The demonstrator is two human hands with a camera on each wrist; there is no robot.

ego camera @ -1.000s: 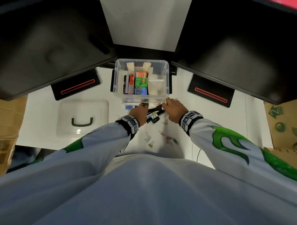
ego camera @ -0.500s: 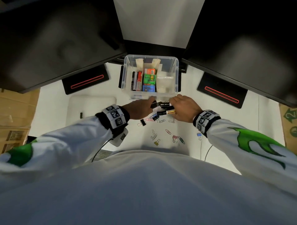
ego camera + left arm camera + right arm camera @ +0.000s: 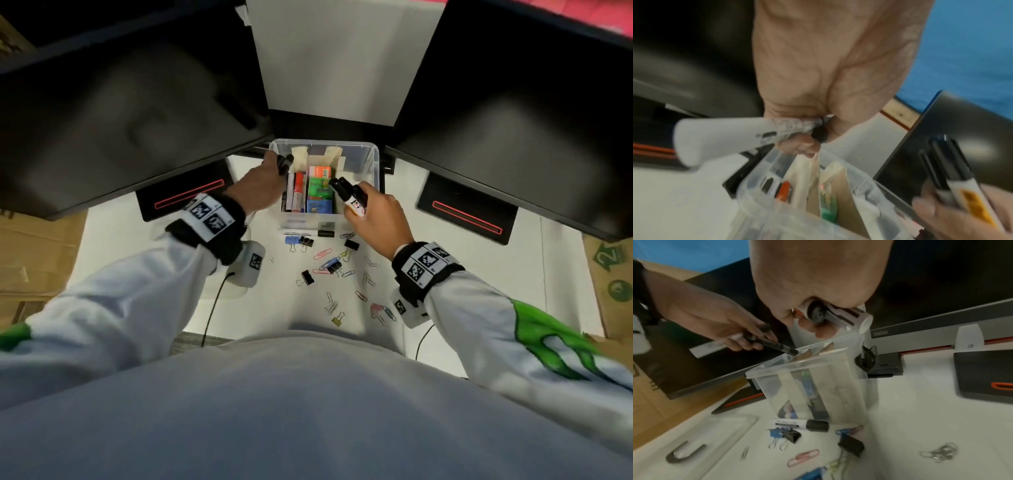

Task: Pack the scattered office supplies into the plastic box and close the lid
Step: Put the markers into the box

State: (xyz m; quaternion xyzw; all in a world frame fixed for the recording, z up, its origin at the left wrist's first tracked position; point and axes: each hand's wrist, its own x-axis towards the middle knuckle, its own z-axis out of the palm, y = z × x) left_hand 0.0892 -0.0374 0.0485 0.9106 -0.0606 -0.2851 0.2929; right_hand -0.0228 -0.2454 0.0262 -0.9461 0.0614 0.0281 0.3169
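The clear plastic box [image 3: 374, 161] stands open at the back of the white desk, with markers and small coloured packets inside. My left hand [image 3: 270, 178] is over its left compartment and grips black-capped markers [image 3: 285, 163], caps pointing down into the box. In the left wrist view their white barrel [image 3: 725, 138] sticks out of my fist. My right hand [image 3: 363, 205] grips two more markers [image 3: 349, 197] above the box's front right part. One marker [image 3: 308, 234] lies on the desk against the box front. Binder clips [image 3: 306, 277] and paper clips [image 3: 330, 305] are scattered nearer me.
The box lid [image 3: 694, 443] with a dark handle lies on the desk left of the box, largely hidden under my left arm in the head view. Two black monitors [image 3: 137, 120] overhang the desk on both sides. Their bases [image 3: 469, 212] flank the box. Cardboard boxes [image 3: 609, 274] stand at the desk's sides.
Both hands have lifted markers off the desk in front of the box. The left has moved over the box's left compartment, the right over its front right.
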